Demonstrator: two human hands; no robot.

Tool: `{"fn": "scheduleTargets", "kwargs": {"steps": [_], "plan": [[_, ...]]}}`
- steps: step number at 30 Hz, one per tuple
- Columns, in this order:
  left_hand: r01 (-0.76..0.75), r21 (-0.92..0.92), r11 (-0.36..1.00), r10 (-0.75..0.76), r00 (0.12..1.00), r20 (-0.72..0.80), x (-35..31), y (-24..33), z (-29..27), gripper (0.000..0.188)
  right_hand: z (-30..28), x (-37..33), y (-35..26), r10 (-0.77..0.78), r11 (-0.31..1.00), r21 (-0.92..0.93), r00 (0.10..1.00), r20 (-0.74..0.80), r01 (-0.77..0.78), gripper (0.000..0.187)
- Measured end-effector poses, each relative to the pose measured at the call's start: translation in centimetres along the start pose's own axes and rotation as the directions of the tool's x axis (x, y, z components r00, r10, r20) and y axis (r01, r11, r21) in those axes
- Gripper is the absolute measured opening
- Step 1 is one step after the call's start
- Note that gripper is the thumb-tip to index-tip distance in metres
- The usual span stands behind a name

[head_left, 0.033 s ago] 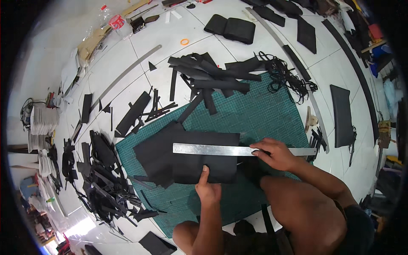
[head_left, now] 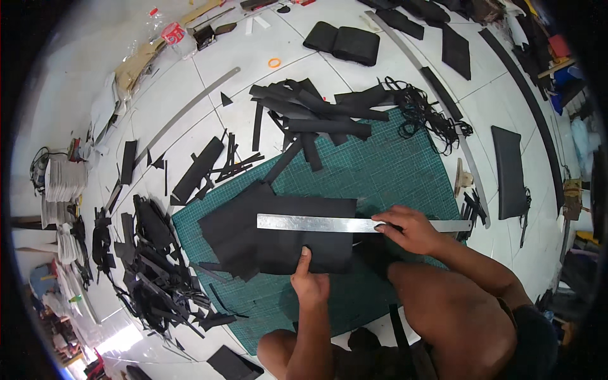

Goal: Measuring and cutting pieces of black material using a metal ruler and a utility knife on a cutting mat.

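A rectangular black sheet lies over other dark pieces on the green cutting mat. My left hand grips its near edge, thumb on top and the fingers hidden underneath. Across the sheet rests a long steel ruler, running left to right and reaching past the sheet's right edge. My right hand is closed on the ruler right of the sheet, thumb and fingers pinching it. What lies in the shadow below that hand cannot be made out.
Black offcuts heap over the mat's far edge, beside a tangle of black cord. More scraps pile up at the left. Long metal strips lie on the white tiles, with a folded black piece and a plastic bottle farther off.
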State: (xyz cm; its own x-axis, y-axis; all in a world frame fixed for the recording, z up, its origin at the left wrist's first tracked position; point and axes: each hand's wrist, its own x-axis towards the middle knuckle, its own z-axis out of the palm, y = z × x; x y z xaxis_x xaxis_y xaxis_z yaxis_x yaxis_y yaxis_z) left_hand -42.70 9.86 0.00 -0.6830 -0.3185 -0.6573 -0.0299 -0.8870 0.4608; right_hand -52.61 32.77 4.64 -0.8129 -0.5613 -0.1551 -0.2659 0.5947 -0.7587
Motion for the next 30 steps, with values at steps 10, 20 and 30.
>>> {"fn": "scheduleTargets", "kwargs": {"steps": [10, 20, 30], "plan": [[0.012, 0.012, 1.000, -0.012, 1.000, -0.001, -0.16, 0.00, 0.29, 0.050, -0.07, -0.05, 0.20, -0.007, 1.000, -0.023, 1.000, 0.011, 0.007, 0.028], [0.042, -0.047, 0.998, -0.042, 0.999, 0.010, -0.25, -0.05, 0.07, 0.049, -0.23, -0.24, 0.03, -0.013, 0.999, -0.037, 1.000, 0.012, 0.014, 0.027], [0.025, -0.064, 0.998, -0.022, 0.999, 0.049, -0.36, 0.03, -0.18, 0.049, -0.20, -0.26, -0.12, 0.030, 0.999, -0.022, 0.998, 0.049, -0.029, 0.028]]}}
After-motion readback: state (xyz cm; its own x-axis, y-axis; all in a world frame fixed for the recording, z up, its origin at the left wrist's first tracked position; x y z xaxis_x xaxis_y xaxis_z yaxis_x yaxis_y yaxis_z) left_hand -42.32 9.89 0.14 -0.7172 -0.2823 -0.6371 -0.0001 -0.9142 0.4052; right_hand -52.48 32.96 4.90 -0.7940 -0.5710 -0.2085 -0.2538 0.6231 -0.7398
